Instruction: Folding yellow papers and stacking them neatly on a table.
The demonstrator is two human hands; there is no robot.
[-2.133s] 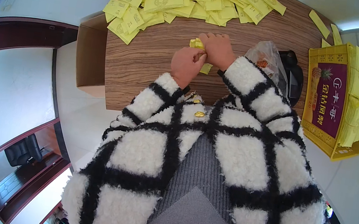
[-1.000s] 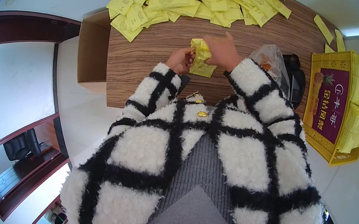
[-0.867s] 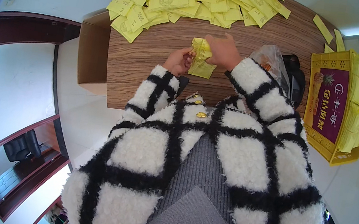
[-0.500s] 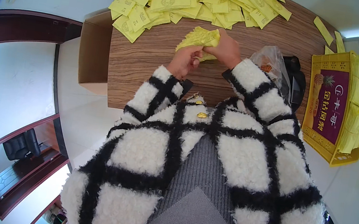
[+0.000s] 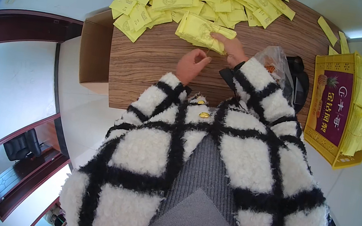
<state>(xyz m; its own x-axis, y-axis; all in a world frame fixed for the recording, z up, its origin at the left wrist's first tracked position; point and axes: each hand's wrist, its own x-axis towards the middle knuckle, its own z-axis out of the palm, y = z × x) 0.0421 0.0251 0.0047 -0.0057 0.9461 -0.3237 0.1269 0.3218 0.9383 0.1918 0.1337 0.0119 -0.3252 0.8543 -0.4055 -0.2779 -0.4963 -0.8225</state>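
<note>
My right hand [image 5: 231,49] grips a stack of flat yellow paper packets [image 5: 196,29] by its right end, thumb on top, just above the wooden table [image 5: 145,69]. Below the stack, apart from it, is my left hand [image 5: 192,65]. Its fingers are curled, with thumb and forefinger pinched together. A thin strand seems to rise from that pinch toward the stack's lower edge, too fine to make out. Beyond the stack lies a large loose heap of similar yellow packets [image 5: 170,1], spread over the table's far side.
Right of my right hand sit a clear plastic bag [image 5: 273,56] with small orange-brown contents and a black object [image 5: 298,82]. A yellow crate [image 5: 336,62] filled with packets stands at the right. An open cardboard box [image 5: 93,52] adjoins the table's left edge.
The stack, bent up between both hands, now lies flatter with its printed face up. My left hand has come off it and moved slightly down toward me; my right hand still holds it.
</note>
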